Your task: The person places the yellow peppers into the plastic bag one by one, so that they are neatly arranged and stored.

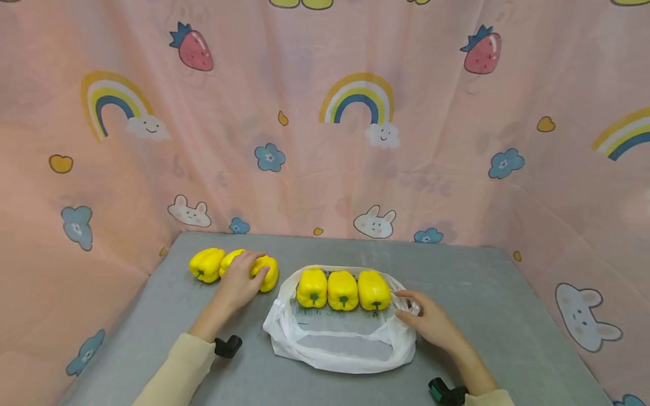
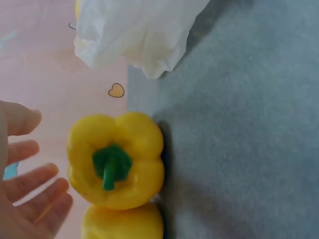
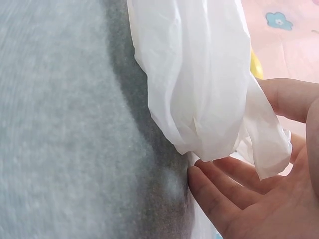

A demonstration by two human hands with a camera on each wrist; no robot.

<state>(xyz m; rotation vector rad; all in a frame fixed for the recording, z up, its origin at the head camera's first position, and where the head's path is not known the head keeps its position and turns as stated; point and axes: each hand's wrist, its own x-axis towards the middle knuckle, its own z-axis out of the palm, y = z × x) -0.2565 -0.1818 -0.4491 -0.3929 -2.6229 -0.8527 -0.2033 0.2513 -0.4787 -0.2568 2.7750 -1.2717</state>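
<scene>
My left hand [image 1: 241,283] reaches over a row of three yellow bell peppers at the left of the table: a left one [image 1: 206,265], a partly covered middle one [image 1: 231,259] and a right one [image 1: 268,273]. In the left wrist view, its fingers are spread beside a bell pepper [image 2: 115,160] with a green stem, apart from it. Three more yellow bell peppers [image 1: 342,290] lie side by side in the mouth of a white plastic bag [image 1: 284,334]. At the bag's right edge is my right hand [image 1: 430,320]; its fingertips touch the plastic [image 3: 199,99], thumb and fingers apart.
A grey cloth-covered table [image 1: 487,316] carries everything. Behind it and along both sides hangs a pink curtain [image 1: 304,186] with rainbows, strawberries and rabbits. Black wrist devices [image 1: 228,346] sit on both forearms.
</scene>
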